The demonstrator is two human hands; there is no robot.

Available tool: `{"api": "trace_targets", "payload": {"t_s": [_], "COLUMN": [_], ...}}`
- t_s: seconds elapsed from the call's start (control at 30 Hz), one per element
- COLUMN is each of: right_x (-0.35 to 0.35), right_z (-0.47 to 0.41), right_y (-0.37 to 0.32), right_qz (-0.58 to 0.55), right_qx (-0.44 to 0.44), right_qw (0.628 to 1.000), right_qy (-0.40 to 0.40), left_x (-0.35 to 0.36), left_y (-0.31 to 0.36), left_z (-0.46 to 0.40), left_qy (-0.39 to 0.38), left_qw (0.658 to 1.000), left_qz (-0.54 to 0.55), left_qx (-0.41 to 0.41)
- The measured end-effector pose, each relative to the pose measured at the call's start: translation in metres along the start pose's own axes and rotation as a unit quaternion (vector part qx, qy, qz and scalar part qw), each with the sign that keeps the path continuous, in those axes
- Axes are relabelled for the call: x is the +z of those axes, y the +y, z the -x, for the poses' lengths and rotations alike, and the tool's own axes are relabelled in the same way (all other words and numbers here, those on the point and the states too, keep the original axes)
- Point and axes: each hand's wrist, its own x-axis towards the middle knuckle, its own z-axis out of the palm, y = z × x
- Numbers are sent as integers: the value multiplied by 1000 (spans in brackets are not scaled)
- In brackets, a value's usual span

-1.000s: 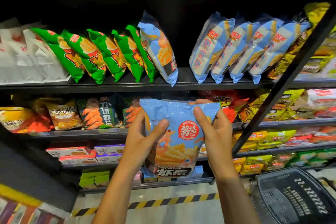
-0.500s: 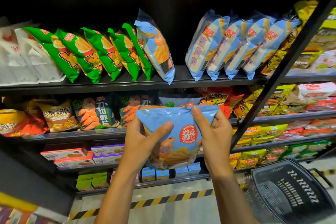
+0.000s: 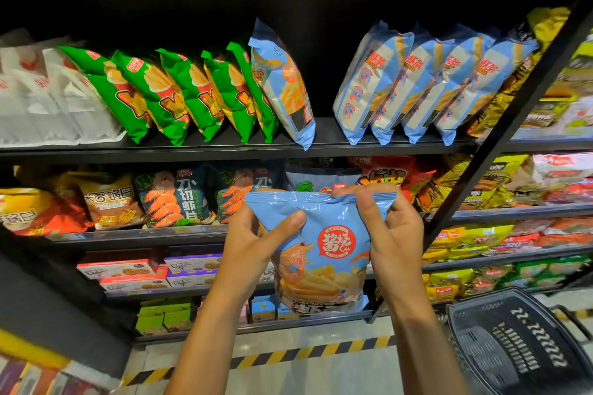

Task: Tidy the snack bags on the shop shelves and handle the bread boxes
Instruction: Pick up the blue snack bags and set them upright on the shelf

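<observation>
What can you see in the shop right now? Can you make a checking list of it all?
Surface: black shelf, a gap in its row of blue bags.
Job's things: blue snack bag held upright below that shelf; green bags leaning; bread boxes lower left.
Clutter: nothing seen.
Grippers: left hand and right hand both pinch the bag's top corners.
Cables: nothing seen.
Surroundings: black basket lower right; striped floor tape.

Bag [image 3: 324, 253] between hands, before shelves [image 3: 224, 151]
</observation>
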Motion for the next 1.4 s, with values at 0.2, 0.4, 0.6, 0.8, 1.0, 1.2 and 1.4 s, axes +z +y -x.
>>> {"api": "trace_targets", "payload": {"t_s": [0.2,0.4,0.6,0.8,1.0,1.2,1.4], "right_x": [8,10,15,12,6,-8,-13], "right_z": [2,0,3,6,5,-2,5], "right_y": [3,8,4,0,3,8,18], "right_qz": [-2,11,4,-41,-59,3,-13], "right_qx": [14,31,30,21,67,60,73], "right_qw": [1000,999,1000,998,995,998,996], "right_qy": [5,26,-9,-52,-52,-7,-51], "left_x": [-6,-8,-11,-8,-6,-5,-1], "left_y": [0,7,4,6,6,1,0], "left_z": [1,3,3,4,3,3,1], "left_qy": [5,-46,-28,-4,20,31,44], "left_qw": [998,996,994,993,994,995,993], "left_qz": [51,56,67,99,105,98,106], "left_qx": [-31,59,85,62,32,-6,-14]}}
